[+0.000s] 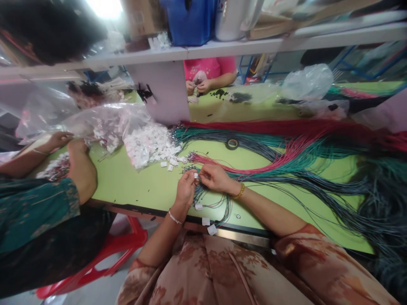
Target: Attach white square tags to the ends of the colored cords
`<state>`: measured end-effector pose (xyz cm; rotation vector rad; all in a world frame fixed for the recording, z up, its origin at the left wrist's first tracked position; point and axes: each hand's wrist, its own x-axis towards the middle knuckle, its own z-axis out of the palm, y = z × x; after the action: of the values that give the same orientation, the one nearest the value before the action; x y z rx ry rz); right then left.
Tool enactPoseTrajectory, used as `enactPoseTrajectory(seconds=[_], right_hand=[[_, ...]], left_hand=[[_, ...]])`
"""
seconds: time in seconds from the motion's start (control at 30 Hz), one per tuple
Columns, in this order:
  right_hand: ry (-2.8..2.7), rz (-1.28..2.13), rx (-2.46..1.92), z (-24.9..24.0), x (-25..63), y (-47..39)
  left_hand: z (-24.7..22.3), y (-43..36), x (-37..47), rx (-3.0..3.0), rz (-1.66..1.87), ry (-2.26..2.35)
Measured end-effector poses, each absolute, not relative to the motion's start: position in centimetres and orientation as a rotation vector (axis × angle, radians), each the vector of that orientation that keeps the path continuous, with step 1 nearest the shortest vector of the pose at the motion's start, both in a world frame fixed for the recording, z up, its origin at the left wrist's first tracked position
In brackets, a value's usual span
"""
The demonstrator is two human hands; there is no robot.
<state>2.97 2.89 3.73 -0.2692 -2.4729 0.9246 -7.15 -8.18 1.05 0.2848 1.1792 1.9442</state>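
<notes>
My left hand [186, 186] pinches a small white connector [196, 175] between thumb and fingers. Close against it on the right, my right hand [213, 177] has its fingers pressed together on a thin wire at the connector. Just behind both hands lie the tips of red wires [203, 160] and green wires [251, 177]. Below my hands, white connectors with wires [212, 229] hang at the table edge, with another connector [199, 206] on the tabletop. A heap of loose white connectors [149, 142] spills from a plastic bag to the left.
A black tape roll [232, 144] lies on the green table [127, 182] among long wire bundles. At left, a co-worker's hands [62, 140] are beside a red stool [127, 245]. Another person [210, 72] works across, under a shelf [203, 50].
</notes>
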Motion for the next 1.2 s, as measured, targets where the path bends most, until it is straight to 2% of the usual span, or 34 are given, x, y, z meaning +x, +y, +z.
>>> enactPoseTrajectory(seconds=[0.3, 0.43, 0.6, 0.8, 1.1, 1.2], right_hand=[[-2.515, 1.118, -0.298, 3.9, 2.8, 3.3], [-2.571, 1.068, -0.310, 3.9, 2.9, 3.6], [-2.667, 1.247, -0.168, 5.5, 3.5, 5.1], [-2.955, 0.896, 0.108, 4.9, 3.5, 4.8], [-2.825, 0.682, -0.540, 2.2, -0.1, 5.0], [-2.777, 0.645, -0.639, 2.0, -0.3, 4.9]], left_hand=[[0.6, -8.1, -6.9, 0.312, 1.955, 1.252], [0.7, -7.9, -6.9, 0.354, 1.916, 1.315], [2.3, -10.1, -5.6, 0.698, 1.835, 1.666], [2.4, -14.7, -2.3, 1.819, 1.209, 1.796], [2.5, -12.1, 0.3, 2.317, 0.393, 1.800], [2.9, -11.8, 0.9, 2.444, 0.360, 1.690]])
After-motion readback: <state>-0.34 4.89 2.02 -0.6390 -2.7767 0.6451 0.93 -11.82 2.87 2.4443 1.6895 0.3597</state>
